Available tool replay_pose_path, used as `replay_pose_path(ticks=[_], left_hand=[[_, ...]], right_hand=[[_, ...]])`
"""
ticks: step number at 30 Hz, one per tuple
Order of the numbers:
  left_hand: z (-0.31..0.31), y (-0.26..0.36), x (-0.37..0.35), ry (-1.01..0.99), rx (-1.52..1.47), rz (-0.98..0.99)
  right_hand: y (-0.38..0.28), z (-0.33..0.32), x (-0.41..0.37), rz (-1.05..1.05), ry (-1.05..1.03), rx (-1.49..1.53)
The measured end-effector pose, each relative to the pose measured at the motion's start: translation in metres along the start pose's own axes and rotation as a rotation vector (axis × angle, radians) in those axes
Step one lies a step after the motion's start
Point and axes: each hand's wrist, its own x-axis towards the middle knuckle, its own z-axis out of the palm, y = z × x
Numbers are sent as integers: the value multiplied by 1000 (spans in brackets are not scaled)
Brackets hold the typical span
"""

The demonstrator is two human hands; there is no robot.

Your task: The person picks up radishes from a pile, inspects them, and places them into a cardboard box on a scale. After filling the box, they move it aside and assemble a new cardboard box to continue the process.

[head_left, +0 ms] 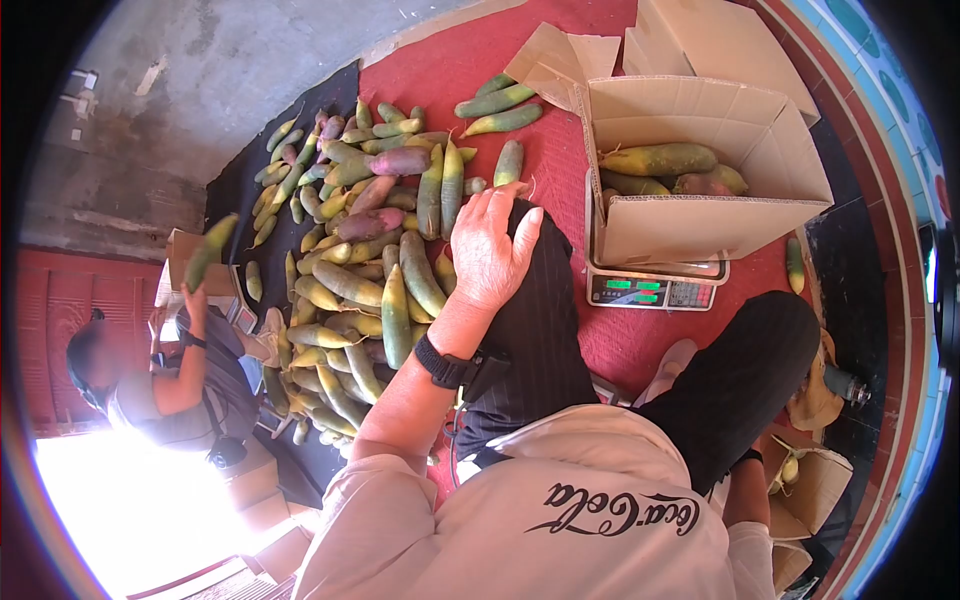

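My left hand (489,245), a black band on its wrist, lies over my left knee with its fingers stretched out and thumb apart. Just beyond its fingertips is a green radish (508,163) on the red floor covering, overlapping the fingers in this view. Left of the hand spreads a large heap of green radishes (396,318), with some purple-skinned radishes (370,224) among them. My right forearm (746,492) reaches down beside my right thigh, and the hand itself is hidden behind the leg.
An open cardboard box (715,225) with several radishes stands on a digital scale (650,291), its green display lit. Another carton (815,480) sits low at right. At left, a person (165,385) holds up a radish (208,252) beside a second box.
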Motion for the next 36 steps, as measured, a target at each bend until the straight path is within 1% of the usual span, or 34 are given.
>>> replay_pose_path(ticks=[13,16,21,25,26,27,31,32,33,34,36], left_hand=[[-1,-2,-1,3,10,4],[-2,-2,-2,8,11,5],[-3,-2,-1,-4,27,-15],[-3,-5,-3,-23,52,-44],[-4,-4,-3,-13,37,-20],[-6,-1,-3,-19,63,-38],[-5,-7,-6,-8,6,-39],[-5,-6,-7,-10,-7,-57],[-5,-5,-7,-16,-25,-73],[-4,-8,-8,-23,-27,-66],[-2,-14,-9,-34,-48,-60]], right_hand=[[0,-5,13,-83,-10,-65],[-3,-4,6,-99,-15,-79],[1,-3,7,-77,-50,-102],[12,11,-9,27,-131,-140],[17,14,-8,46,-150,-150],[12,19,-23,67,-169,-158],[-7,31,-52,188,-261,-160],[-17,31,-47,232,-290,-157],[-19,35,-59,281,-322,-153],[-14,43,-87,333,-354,-150],[-31,14,-95,370,-602,-95]])
